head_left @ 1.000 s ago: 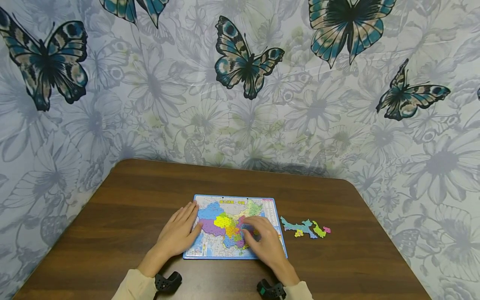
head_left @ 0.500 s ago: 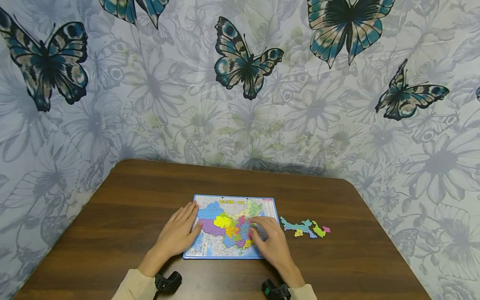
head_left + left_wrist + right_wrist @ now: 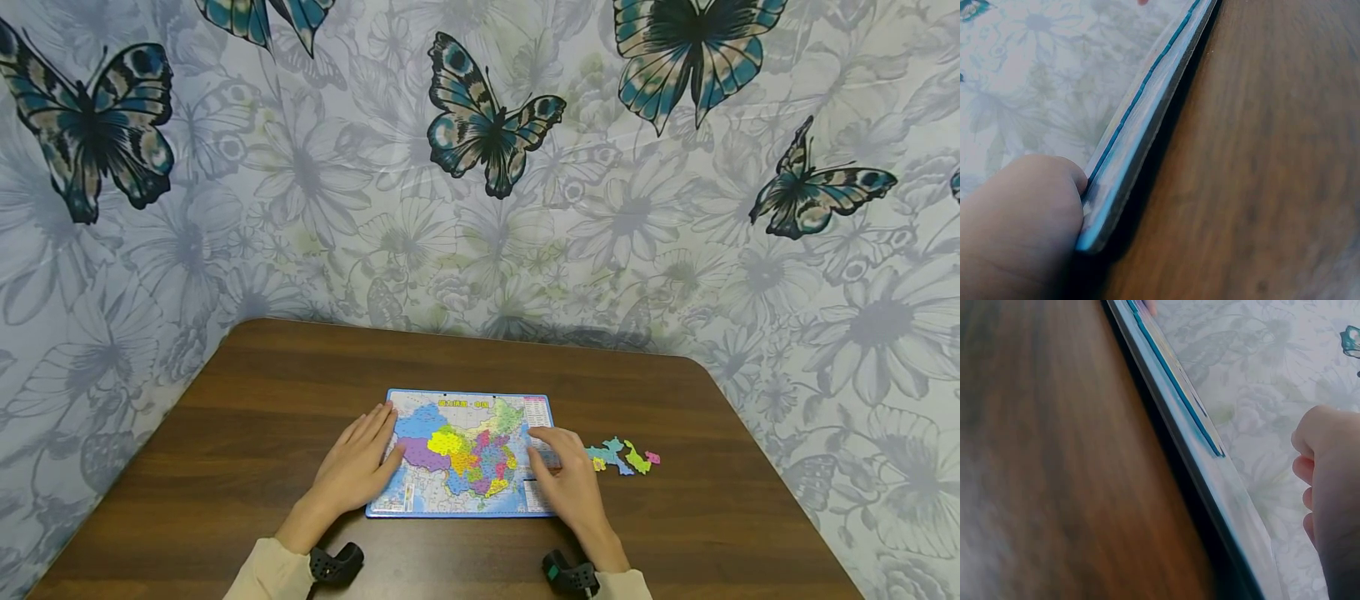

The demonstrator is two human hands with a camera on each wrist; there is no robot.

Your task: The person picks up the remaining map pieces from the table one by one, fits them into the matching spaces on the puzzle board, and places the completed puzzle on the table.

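A map puzzle board (image 3: 487, 506) with a blue border lies flat on the table, its coloured pieces (image 3: 448, 440) fitted together in the middle. My left hand (image 3: 354, 467) rests along the board's left edge with fingers extended. In the left wrist view, the thumb side (image 3: 1035, 212) lies by the board's near edge. My right hand (image 3: 572, 479) is over the board's right edge, thumb and index finger apart and loosely bent, with nothing visible between them. In the right wrist view, that hand (image 3: 1329, 462) appears above the board edge (image 3: 1235, 512).
Right of the board lie loose puzzle pieces: blue (image 3: 615, 455), green (image 3: 637, 461), pink (image 3: 653, 458) and yellow (image 3: 598, 464). My right hand partly hides the blue group. The brown wooden table (image 3: 300, 367) reaches back to a butterfly-patterned wall covering (image 3: 495, 250).
My right hand has moved right, from over the map's middle to the board's right edge, uncovering the eastern pieces and covering part of the loose blue ones. The left hand stays put.
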